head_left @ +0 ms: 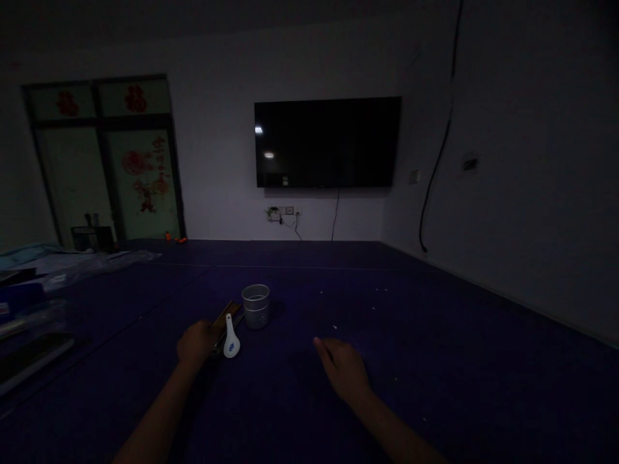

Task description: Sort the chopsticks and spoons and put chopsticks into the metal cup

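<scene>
My left hand is closed at the near end of a bundle of brown chopsticks; its fingertips are partly hidden. Right of this hand is a white soup spoon with a blue mark in its bowl, its handle pointing away from me. Thin, dark utensils show partly beneath the spoon, too dim to name. A grey metal cup with small holes low on its side stands upright just beyond the spoon. My right hand hovers over or rests on the purple surface, thumb apart from loosely bent fingers, nothing visible in it.
The purple tabletop reaches back to the wall, with small white scraps scattered on its right. Clear plastic wrap and a dark flat object lie at left. A television hangs beyond; a black cable runs down the right wall.
</scene>
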A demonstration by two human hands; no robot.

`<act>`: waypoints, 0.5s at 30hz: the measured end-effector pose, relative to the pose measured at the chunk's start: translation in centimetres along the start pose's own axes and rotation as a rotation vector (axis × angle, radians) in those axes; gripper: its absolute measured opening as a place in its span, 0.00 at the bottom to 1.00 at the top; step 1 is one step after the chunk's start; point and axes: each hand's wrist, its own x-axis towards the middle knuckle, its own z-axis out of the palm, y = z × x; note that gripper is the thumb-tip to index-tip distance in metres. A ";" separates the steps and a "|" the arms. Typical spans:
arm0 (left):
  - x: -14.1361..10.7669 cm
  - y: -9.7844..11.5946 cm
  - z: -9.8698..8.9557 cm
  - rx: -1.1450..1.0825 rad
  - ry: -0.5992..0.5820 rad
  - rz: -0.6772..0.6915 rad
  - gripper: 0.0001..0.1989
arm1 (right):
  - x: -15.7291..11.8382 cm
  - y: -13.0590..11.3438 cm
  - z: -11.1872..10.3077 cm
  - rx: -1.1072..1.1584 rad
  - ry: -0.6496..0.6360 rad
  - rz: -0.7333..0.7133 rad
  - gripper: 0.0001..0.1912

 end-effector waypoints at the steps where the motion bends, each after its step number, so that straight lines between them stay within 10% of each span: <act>1: 0.1 -0.1 0.0 -0.008 -0.004 0.002 0.22 | 0.0 0.0 0.0 0.000 0.002 0.000 0.32; 15: 2.4 -1.0 0.9 -0.134 0.037 -0.008 0.13 | 0.0 -0.6 -0.2 -0.051 0.002 0.001 0.31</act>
